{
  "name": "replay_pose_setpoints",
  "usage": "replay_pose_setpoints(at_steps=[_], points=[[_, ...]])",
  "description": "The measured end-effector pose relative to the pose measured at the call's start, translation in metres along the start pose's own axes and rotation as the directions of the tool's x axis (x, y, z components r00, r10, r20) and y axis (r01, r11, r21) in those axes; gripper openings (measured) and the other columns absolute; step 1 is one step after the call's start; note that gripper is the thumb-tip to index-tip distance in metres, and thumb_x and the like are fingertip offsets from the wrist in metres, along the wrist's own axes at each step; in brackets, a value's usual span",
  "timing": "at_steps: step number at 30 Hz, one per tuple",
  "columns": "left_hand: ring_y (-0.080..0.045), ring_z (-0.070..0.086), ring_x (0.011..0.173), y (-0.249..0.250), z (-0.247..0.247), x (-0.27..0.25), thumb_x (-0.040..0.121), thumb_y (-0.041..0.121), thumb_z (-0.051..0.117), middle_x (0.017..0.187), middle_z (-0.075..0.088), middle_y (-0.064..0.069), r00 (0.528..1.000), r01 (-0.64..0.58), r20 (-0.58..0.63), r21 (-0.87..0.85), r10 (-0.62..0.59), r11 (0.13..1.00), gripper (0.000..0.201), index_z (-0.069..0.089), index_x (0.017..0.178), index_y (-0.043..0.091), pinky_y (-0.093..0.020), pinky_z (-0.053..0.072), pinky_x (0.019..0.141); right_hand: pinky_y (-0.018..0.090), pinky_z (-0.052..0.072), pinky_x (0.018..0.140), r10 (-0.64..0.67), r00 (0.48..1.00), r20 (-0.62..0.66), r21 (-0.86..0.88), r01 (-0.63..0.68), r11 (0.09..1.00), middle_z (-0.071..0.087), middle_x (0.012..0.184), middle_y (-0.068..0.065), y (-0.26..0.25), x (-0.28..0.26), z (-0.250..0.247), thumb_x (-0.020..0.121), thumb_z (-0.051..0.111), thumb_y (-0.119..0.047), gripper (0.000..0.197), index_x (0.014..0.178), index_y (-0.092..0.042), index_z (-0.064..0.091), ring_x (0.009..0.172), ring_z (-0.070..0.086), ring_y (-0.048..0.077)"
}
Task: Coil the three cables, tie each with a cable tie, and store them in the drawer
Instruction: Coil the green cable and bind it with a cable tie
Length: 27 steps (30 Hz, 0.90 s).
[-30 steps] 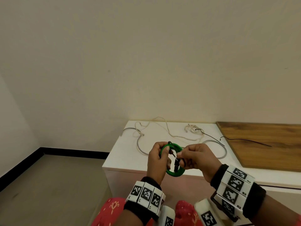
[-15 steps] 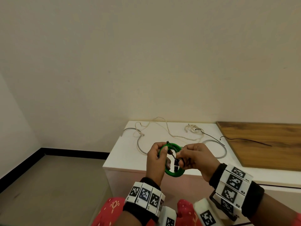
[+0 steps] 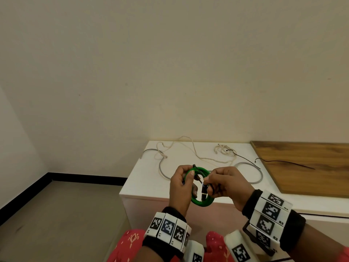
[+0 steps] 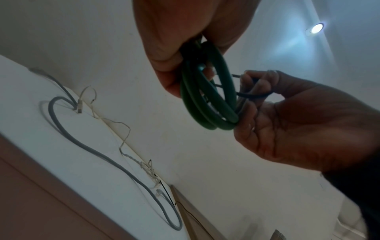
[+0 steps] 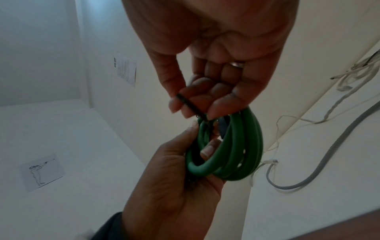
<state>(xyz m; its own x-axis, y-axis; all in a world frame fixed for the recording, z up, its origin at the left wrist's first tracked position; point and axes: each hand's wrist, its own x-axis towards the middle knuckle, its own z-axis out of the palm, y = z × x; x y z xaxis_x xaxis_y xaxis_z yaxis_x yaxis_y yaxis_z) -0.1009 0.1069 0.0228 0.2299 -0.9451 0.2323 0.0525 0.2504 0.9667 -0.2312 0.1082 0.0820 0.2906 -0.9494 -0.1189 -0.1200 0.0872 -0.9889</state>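
Note:
A coiled green cable (image 3: 202, 203) hangs in the air in front of the white cabinet (image 3: 147, 178). My left hand (image 3: 189, 179) grips the coil's left side. A black cable tie (image 3: 196, 168) crosses the top of the coil, with its head sticking up by my left fingers. My right hand (image 3: 207, 182) pinches the tie's tail beside a dark connector plug (image 3: 204, 193). In the right wrist view the cable tie (image 5: 190, 105) sits between thumb and fingertips above the green cable (image 5: 236, 154). The left wrist view shows the green cable (image 4: 207, 100) between both hands.
A grey cable (image 3: 260, 173) and a thin cream cable (image 3: 196, 155) lie loose on the cabinet top. Two spare black cable ties (image 3: 245, 159) (image 3: 283, 162) lie near and on a wooden board (image 3: 311, 173) at the right. A wall stands behind, floor at the left.
Hardly anything moved. Both hands and the green coil stay in the same place; the right fingers shifted slightly on the tie's tail.

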Motion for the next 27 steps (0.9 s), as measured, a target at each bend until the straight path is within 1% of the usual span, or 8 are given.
replay_pose_setpoints(at_steps=[7,12,16,21,25,27], points=[[-0.009,0.041,0.036,-0.0003,0.0012,-0.0010,0.093,0.005,0.043,0.070,0.058,-0.005,1.000,0.007,-0.001,-0.007,-0.007,1.000,0.012,0.055,0.095,0.008,-0.019,0.038,0.038,0.023,0.049,0.049,0.007,1.000,-0.009,-0.001,-0.007,1.000,0.054,0.041,0.004,0.0015,0.0012,-0.0009,0.077,0.058,0.003,0.020,0.058,-0.004,0.060,0.038,0.052,0.013],[-0.010,0.041,0.036,-0.0015,0.0010,-0.0013,0.093,0.006,0.043,0.072,0.059,-0.006,1.000,0.022,-0.012,-0.018,-0.022,1.000,0.013,0.055,0.093,0.012,-0.023,0.036,0.042,0.024,0.048,0.049,0.007,1.000,-0.017,0.002,-0.007,1.000,0.054,0.041,0.004,0.0029,0.0027,-0.0001,0.078,0.057,0.003,0.022,0.057,-0.005,0.059,0.038,0.052,0.013],[-0.009,0.040,0.036,-0.0015,0.0008,-0.0022,0.093,0.005,0.043,0.071,0.058,-0.005,1.000,0.021,0.002,-0.022,-0.021,1.000,0.014,0.055,0.092,0.013,-0.022,0.036,0.040,0.023,0.049,0.049,0.011,1.000,-0.017,0.009,-0.011,1.000,0.054,0.041,0.003,0.0045,0.0031,-0.0007,0.077,0.058,0.002,0.023,0.056,-0.006,0.059,0.038,0.052,0.013],[-0.009,0.040,0.037,-0.0006,0.0002,-0.0027,0.093,0.005,0.042,0.069,0.057,-0.002,1.000,-0.008,0.028,0.015,0.008,1.000,0.017,0.054,0.090,0.016,-0.021,0.037,0.039,0.024,0.048,0.050,0.012,1.000,-0.016,0.004,-0.011,1.000,0.055,0.042,0.004,0.0058,0.0044,-0.0005,0.078,0.059,0.001,0.023,0.056,-0.007,0.060,0.040,0.052,0.014],[-0.010,0.040,0.038,-0.0018,0.0004,-0.0041,0.093,0.004,0.043,0.072,0.057,-0.006,0.997,-0.051,0.063,0.071,0.047,0.996,0.020,0.054,0.088,0.020,-0.021,0.037,0.040,0.025,0.048,0.052,0.007,1.000,-0.026,0.009,-0.007,1.000,0.057,0.043,0.003,0.0066,0.0046,-0.0029,0.078,0.061,-0.002,0.020,0.059,-0.006,0.062,0.041,0.053,0.014],[-0.009,0.040,0.039,-0.0029,0.0012,-0.0060,0.093,0.004,0.042,0.070,0.056,-0.005,0.992,-0.090,0.097,0.108,0.079,0.990,0.023,0.053,0.087,0.023,-0.021,0.037,0.040,0.024,0.045,0.051,-0.002,0.999,-0.033,0.008,0.003,1.000,0.057,0.042,0.002,0.0065,0.0057,-0.0046,0.079,0.061,-0.003,0.019,0.060,-0.006,0.062,0.040,0.054,0.013]])
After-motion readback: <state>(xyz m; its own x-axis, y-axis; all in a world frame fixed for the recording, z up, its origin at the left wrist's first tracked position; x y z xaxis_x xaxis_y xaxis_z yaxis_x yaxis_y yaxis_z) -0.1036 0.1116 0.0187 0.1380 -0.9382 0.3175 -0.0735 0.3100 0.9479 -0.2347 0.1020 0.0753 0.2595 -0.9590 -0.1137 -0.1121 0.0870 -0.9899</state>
